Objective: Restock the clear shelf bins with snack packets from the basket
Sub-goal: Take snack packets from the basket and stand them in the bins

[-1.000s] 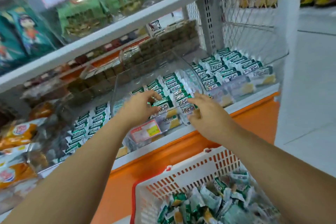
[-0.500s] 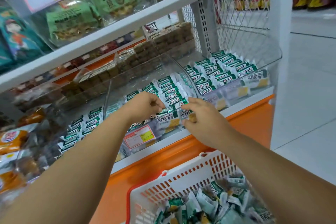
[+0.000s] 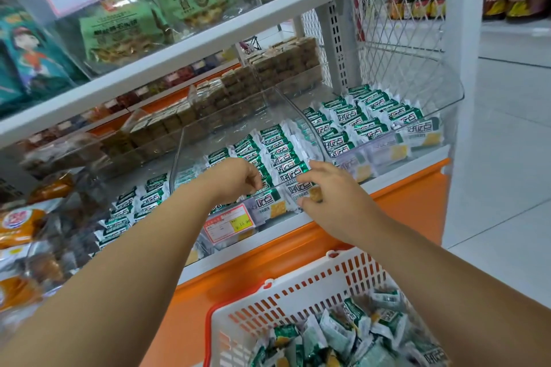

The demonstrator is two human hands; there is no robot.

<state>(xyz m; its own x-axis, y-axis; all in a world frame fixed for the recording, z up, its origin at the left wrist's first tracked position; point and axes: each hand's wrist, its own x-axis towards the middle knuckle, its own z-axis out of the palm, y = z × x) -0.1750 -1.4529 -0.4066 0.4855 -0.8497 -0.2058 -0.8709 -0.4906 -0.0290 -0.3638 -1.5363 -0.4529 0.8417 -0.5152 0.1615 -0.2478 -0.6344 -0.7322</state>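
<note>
Work at the front of the middle clear bin [image 3: 179, 158].
Left hand [image 3: 235, 179] curls down onto the packet rows [image 3: 280, 152], its hold unclear; right hand [image 3: 331, 191] pinches a front packet [image 3: 298, 188]; the basket [image 3: 298, 286] of snack packets [image 3: 334, 334] sits lower right.
</note>
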